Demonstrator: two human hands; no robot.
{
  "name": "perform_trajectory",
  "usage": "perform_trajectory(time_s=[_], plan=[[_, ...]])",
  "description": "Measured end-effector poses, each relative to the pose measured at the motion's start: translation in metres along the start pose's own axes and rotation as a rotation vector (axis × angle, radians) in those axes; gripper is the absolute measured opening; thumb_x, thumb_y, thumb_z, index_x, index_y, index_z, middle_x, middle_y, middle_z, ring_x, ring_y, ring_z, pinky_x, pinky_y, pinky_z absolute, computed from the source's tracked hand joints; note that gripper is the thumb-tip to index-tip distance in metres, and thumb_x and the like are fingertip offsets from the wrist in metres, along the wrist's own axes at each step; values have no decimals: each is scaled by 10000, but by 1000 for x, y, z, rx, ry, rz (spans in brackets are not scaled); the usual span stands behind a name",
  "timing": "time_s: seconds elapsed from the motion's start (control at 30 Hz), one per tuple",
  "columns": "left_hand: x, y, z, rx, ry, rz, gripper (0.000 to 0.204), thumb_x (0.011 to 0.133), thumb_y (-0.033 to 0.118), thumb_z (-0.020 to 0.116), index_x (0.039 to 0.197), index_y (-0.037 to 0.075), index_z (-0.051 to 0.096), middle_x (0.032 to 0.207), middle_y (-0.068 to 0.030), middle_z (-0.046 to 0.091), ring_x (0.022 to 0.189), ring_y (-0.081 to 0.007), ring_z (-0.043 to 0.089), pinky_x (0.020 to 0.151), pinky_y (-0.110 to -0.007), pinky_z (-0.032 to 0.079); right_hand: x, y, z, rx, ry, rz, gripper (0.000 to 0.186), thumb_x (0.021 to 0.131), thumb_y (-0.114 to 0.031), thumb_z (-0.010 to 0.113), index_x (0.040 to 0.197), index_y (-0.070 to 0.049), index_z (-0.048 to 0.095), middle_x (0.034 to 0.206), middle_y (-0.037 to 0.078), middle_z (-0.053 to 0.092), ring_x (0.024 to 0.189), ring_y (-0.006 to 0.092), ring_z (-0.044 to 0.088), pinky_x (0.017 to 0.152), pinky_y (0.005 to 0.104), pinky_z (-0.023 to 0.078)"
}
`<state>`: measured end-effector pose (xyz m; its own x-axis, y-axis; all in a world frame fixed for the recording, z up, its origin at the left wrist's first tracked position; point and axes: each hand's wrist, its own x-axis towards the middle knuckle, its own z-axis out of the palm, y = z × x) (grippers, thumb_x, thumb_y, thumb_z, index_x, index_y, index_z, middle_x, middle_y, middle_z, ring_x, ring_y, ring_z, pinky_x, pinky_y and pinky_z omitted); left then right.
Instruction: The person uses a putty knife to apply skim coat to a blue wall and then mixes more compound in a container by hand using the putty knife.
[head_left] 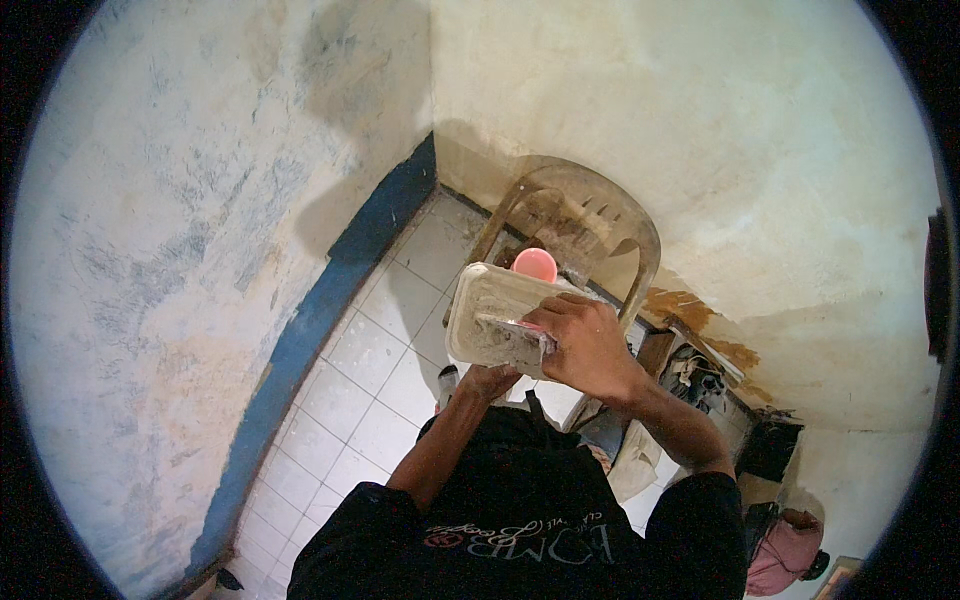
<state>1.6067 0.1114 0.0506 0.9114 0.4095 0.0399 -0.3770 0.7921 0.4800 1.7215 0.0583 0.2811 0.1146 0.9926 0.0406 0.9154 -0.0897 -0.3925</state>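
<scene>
A shallow rectangular off-white tray [457,325], smeared inside with greyish paste, is held up in front of my body. My left hand [490,381] grips its near edge from below; most of those fingers are hidden under it. Over the tray's right half, my right hand [590,345] is closed on a thin flat tool [515,323] with a red part near the fingers. The tool's far end reaches into the paste. Whitish residue clings around my right fingertips. Just beyond the tray shows a pink cup [535,264].
A dirty plastic armchair [642,235] stands in the room corner beyond the tray. Patchy plastered walls [180,250] rise on both sides, the left with a blue band [300,320] above the tiled floor [365,345]. Cluttered items [700,380] and pink cloth [787,553] lie to the right.
</scene>
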Motion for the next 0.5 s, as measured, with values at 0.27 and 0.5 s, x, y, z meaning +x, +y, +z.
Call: perform_trajectory(time_s=[0.27,0.5], plan=[[1,-1,6,-36,-21,-13,755,803,371,679,1402,176,263,1413,-75,343,1307,-237,330,1100,-441,250,-8,5,1,76,-80,-58,427,543,-72,638,968,-61,673,879,128,633,849,311,612,736,407,497],[-2,2,4,-51,-21,-12,768,792,358,695,1400,175,263,1409,-73,347,1301,-236,337,1096,-440,265,-8,0,-9,165,-92,9,428,548,-85,643,974,-65,678,849,154,634,842,337,617,738,423,491]])
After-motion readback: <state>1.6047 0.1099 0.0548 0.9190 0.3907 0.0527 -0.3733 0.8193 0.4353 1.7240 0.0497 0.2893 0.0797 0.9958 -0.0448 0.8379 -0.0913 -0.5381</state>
